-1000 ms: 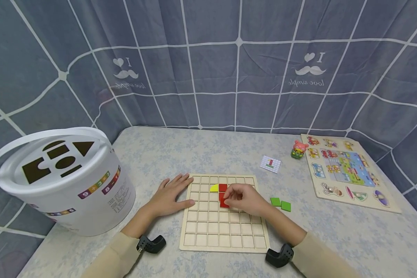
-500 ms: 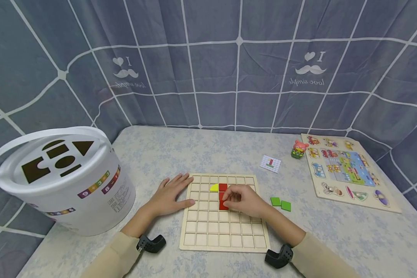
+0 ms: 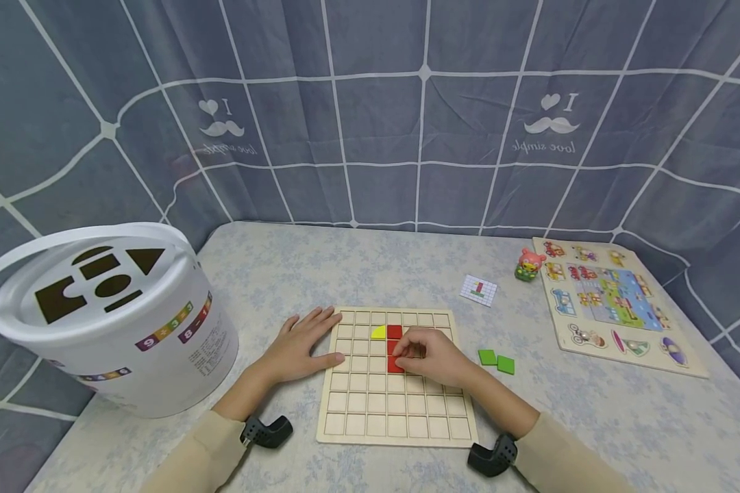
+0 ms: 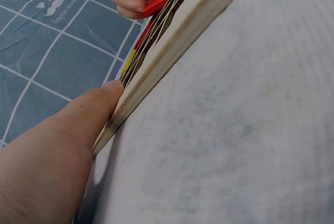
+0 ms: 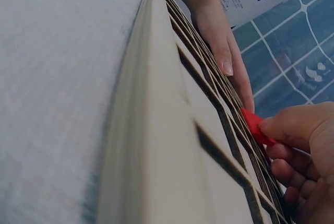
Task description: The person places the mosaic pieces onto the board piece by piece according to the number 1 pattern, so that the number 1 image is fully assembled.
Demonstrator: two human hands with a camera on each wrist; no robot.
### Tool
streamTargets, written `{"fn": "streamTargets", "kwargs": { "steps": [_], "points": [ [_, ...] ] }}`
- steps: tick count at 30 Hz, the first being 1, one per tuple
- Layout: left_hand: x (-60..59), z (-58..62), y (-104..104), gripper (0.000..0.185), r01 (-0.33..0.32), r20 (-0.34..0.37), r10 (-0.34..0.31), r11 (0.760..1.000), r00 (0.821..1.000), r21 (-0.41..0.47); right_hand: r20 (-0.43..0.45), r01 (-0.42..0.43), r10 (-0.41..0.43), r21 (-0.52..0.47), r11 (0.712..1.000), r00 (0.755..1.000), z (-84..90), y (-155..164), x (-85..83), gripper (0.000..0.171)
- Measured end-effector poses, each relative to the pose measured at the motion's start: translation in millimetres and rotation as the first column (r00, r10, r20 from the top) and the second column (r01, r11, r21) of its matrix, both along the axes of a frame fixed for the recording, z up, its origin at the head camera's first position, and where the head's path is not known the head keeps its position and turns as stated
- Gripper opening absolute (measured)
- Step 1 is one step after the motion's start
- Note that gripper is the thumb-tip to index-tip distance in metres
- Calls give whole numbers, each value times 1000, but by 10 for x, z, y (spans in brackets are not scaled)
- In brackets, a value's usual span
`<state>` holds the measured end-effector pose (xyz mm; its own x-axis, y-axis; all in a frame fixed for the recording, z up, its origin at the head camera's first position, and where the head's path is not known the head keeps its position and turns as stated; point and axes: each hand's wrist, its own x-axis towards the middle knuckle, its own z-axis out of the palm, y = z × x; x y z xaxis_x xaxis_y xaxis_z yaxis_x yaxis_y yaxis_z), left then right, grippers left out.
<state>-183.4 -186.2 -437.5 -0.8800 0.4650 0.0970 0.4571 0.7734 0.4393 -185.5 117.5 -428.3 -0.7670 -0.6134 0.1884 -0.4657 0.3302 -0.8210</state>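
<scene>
A wooden grid board (image 3: pixel 397 436) lies on the table. My left hand (image 3: pixel 300 346) rests spread over its left edge, the thumb touching the frame. Between thumb and fingers, my right hand (image 3: pixel 434 356) pinches a red square tile (image 5: pixel 254 126), which sits tilted at the grid in the right wrist view. In the head view this is the lowest of a red column. Above it, another red tile (image 3: pixel 391 348) is partly hidden by the fingers, and a further red tile (image 3: pixel 395 332) lies at the top. Left of that one is a yellow curved-edge tile (image 3: pixel 379 333).
Two green square tiles (image 3: pixel 488 357) lie right of the board. Behind them are a small pattern card (image 3: pixel 478 290), a pink-topped figurine (image 3: pixel 529 264) and a picture puzzle board (image 3: pixel 623 308). A large white bucket (image 3: pixel 179 356) with a shape-cut lid stands at the left.
My right hand has shifted slightly, and the pinched red tile has moved a little toward me, below the other red ones. The left hand stays in place.
</scene>
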Motion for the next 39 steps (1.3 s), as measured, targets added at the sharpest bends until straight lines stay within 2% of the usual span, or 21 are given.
{"fn": "streamTargets", "kwargs": {
  "steps": [7, 10, 14, 17, 21, 39],
  "points": [
    [-1, 5, 3, 80, 1, 0, -1, 1000, 1000, -2, -6, 7, -7, -1, 1000, 1000, -14, -2, 1, 5],
    [3, 14, 6, 80, 0, 0, 0, 1000, 1000, -2, -6, 9, -9, 10, 1000, 1000, 100, -33, 62, 5],
    [4, 22, 8, 80, 2, -2, -2, 1000, 1000, -3, 2, 18, -18, 30, 999, 1000, 120, -46, 72, 5],
    [5, 24, 8, 79, 3, -2, -3, 1000, 1000, -3, 9, 22, -22, 36, 999, 1000, 3, -18, 10, 5],
    [9, 26, 9, 79, 3, 0, -3, 1000, 1000, -2, 5, 9, -10, 32, 999, 1000, -21, 1, -7, 4],
    [16, 36, 12, 79, 1, 6, -1, 1000, 1000, 1, -1, 3, -3, 40, 999, 1000, -16, 17, -16, 3]
  ]
}}
